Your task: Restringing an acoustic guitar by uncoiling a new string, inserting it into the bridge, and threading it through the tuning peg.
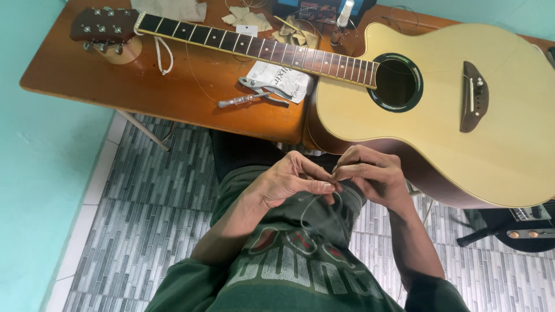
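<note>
An acoustic guitar (pixel 462 110) lies lengthwise across the bench (pixel 144 86), headstock left, beside pliers (pixel 263 88); below it, the left hand (pixel 289 182) and right hand (pixel 370 173) pinch a coiled guitar string (pixel 315 211).

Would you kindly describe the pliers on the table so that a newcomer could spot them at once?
Start from the acoustic guitar lying across the wooden table and follow its neck toward the headstock. Just below the neck's middle, the pliers rest partly on a white paper packet. Their two spread metal handles set them apart from the slim straight tool lying beside them.
</note>
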